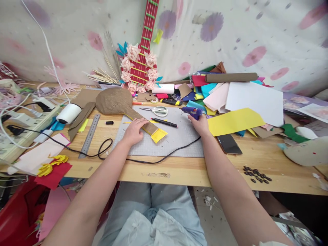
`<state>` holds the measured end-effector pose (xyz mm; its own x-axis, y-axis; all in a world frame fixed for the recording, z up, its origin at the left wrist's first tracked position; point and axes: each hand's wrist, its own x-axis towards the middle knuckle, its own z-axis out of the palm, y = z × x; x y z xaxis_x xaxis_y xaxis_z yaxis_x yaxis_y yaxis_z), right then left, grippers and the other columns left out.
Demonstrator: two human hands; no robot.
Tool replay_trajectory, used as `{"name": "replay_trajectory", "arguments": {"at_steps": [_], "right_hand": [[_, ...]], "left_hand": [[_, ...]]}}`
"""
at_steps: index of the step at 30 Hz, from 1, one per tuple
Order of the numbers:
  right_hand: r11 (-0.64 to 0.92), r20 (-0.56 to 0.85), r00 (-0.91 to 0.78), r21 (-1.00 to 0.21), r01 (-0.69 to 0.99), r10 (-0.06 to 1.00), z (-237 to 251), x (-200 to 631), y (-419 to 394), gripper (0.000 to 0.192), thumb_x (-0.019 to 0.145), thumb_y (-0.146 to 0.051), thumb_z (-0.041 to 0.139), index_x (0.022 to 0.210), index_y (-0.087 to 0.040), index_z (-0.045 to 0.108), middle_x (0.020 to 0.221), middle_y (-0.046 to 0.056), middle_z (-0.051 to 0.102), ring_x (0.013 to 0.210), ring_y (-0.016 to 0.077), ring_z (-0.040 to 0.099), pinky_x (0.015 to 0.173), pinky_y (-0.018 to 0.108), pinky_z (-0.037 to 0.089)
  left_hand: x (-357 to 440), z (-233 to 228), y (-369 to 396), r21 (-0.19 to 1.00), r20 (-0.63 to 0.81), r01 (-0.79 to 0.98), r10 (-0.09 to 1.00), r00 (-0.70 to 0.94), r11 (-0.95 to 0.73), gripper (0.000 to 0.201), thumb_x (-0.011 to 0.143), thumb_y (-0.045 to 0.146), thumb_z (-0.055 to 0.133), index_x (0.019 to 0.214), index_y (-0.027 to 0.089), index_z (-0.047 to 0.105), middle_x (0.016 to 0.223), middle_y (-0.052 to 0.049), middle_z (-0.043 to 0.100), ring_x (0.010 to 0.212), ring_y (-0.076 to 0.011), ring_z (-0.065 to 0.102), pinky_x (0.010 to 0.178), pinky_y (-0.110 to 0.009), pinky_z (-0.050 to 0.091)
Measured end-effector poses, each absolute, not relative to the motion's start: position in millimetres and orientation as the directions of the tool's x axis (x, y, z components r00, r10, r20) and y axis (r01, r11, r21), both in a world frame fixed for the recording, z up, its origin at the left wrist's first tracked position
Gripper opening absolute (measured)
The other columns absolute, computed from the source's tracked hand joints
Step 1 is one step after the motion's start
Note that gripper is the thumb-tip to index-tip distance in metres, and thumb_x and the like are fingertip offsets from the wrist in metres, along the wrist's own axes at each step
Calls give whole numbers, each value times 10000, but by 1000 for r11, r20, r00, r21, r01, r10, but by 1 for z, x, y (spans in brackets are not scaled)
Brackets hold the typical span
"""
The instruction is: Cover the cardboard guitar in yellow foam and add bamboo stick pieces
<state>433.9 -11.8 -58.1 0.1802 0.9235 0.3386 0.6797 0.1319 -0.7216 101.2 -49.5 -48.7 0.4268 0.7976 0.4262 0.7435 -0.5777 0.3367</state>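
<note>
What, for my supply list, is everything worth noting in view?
Paddle-shaped piece: one, brown, left of centre
Flap: one, yellow, piece's end
Glue gun: one, purple, at mat's right
Mat: one, grey, mid-table
Scissors: one, pale-handled, on mat
Marker: one, black, on mat
Cap: one, black, left of mat
Ruler: one, silver, left of mat
Phone: one, black, right of mat
Small pieces: many, black, front right
Flowered instrument: one, red-pink, rear
Skewers: many, tan, rear left
Paper pile: one, multicoloured, rear right
Power strip: one, cream, left
Table: one, pale brown, beneath
Curtain: one, white, behind
Left hand: one, on piece
Right hand: one, holding gun
</note>
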Motion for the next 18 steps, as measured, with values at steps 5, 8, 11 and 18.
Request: {"name": "replay_trajectory", "arguments": {"at_steps": [5,8,11,18], "right_hand": [[15,370,312,-665,747,875,-52,421,-17,551,651,-509,621,1064,-162,509,975,126,601,912,278,558,780,454,442],[119,594,328,-588,800,735,-28,408,-35,521,742,-415,546,1171,-144,433,1148,171,519,1076,289,472,898,460,377],[238,641,209,-538,809,739,-8,392,-53,363,812,-275,425,1151,-147,445,1112,165,532,1028,253,492,885,403,385],[597,228,-553,-379,707,801,-25,357,-54,376,674,-82,470,1033,-179,530,988,79,591,936,200,528,806,314,415]], "left_hand": [[104,-47,-54,291,419,719,759,498,-632,616,605,63,437,1205,176,516,1264,-58,547,1234,-185,431,1112,-424,237],[105,-39,-51,253,352,703,740,573,-664,631,620,91,458,1243,188,488,1328,-61,487,1256,-199,402,1120,-439,193],[106,-24,-41,208,216,676,707,673,-707,643,625,128,503,1261,217,477,1358,-62,455,1247,-223,408,1104,-447,199],[121,5,-24,122,-44,671,672,739,-731,611,605,179,582,1205,274,524,1217,-36,574,1119,-241,506,1038,-412,282]]}}
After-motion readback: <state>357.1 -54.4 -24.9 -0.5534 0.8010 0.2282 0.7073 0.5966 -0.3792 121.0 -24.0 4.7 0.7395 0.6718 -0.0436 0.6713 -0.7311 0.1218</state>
